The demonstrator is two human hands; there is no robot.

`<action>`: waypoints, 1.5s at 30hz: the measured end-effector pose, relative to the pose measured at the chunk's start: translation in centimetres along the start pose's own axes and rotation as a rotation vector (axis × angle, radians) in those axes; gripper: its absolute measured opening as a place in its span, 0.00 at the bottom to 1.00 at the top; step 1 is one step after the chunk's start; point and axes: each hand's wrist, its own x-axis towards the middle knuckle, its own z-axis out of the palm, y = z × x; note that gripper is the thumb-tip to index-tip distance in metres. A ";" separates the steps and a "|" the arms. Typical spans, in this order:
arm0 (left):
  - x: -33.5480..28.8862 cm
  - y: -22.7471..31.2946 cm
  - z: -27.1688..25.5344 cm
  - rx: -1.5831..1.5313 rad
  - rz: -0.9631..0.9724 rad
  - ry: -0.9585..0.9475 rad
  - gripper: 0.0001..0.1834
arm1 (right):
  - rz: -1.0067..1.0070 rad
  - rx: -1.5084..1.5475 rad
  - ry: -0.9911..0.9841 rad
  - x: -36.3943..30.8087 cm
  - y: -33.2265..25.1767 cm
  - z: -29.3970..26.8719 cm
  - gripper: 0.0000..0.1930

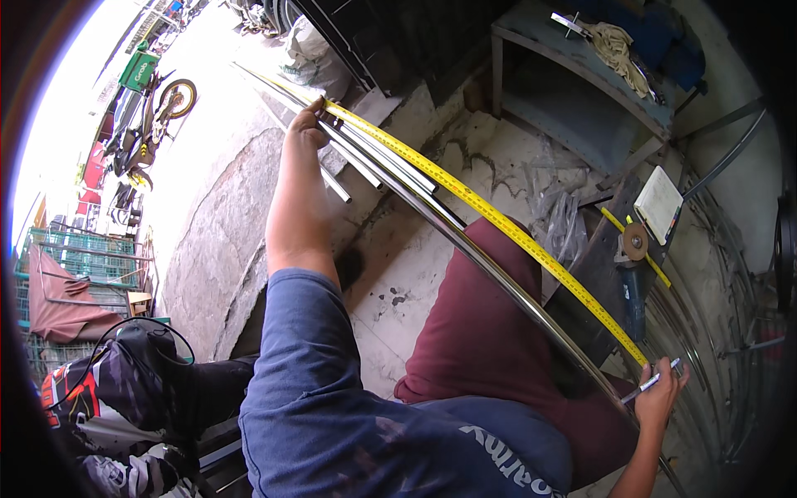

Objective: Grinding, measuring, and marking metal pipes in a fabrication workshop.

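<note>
A long shiny metal tube (pixel 531 309) runs slantwise across my lap, from the far left to the near right. Beside it stretches the yellow blade of a tape measure (pixel 490 213), bowed slightly away from the tube. My left hand (pixel 307 124), arm reaching out, has its fingers closed round the blade by the tube's far part. At the lower right, my right hand (pixel 662 394) pinches a white marker pen (pixel 650 383), its tip close to the tube; the blade's near end meets these fingers. Shorter tubes (pixel 359 166) lie under the left hand.
An angle grinder (pixel 633 290) lies right of the blade, near a white panel (pixel 660 203) and bent rods. Clear plastic wrap (pixel 560 224) is on the floor. Gloves (pixel 618 54) rest on a metal bench (pixel 540 37). A motorcycle (pixel 137 124) stands outside. Dark patterned clothing (pixel 141 365) shows lower left.
</note>
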 end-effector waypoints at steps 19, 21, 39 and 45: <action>-0.5 -0.6 -1.2 -0.012 -0.005 -0.072 0.14 | 0.010 -0.004 0.005 -1.0 1.5 0.9 0.09; -0.5 -0.8 -1.1 -0.037 -0.012 -0.051 0.15 | 0.012 0.003 -0.002 -1.0 1.5 0.9 0.09; -5.1 -7.3 -1.1 -0.110 0.101 -0.141 0.21 | 0.051 0.010 -0.033 -3.8 2.4 0.1 0.10; -8.0 -10.8 -0.4 -0.170 0.200 0.023 0.22 | 0.085 0.033 -0.079 -4.6 2.3 -0.5 0.10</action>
